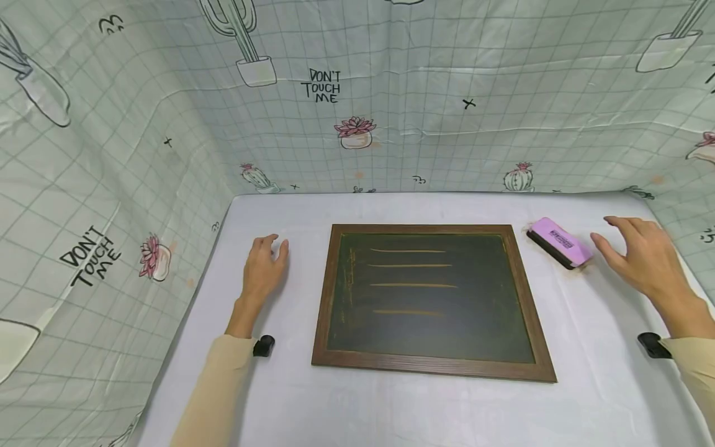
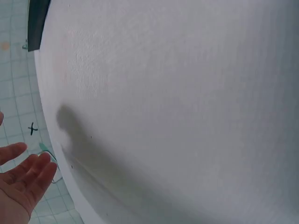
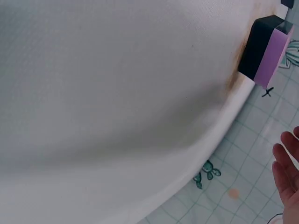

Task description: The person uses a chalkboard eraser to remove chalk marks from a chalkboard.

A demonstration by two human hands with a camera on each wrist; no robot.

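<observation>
The right hand hovers at the far right of the white worktop, fingers and thumb loosely bent and spread apart, grasping nothing. Its thumb points toward a purple-and-black eraser, near but apart from it. The eraser lies purple side up, black side down, just beyond the upper right corner of a framed chalkboard. Brownish dust smudges the cloth beside it.

The left hand hovers on the other side of the board, its fingers also relaxed and holding nothing, its shadow falling on the worktop.

The chalkboard lies flat between the two hands. Its brown wooden border encloses a dark green surface bearing four horizontal yellowish lines, the lowest one fainter, and paler scribbles along the left side.

The containers are drawings on the gridded curtain around the worktop: a white pot holding a tall cactus, a rounded pot holding a pink succulent, and, on the left side, another pot with a similar pink plant.
</observation>
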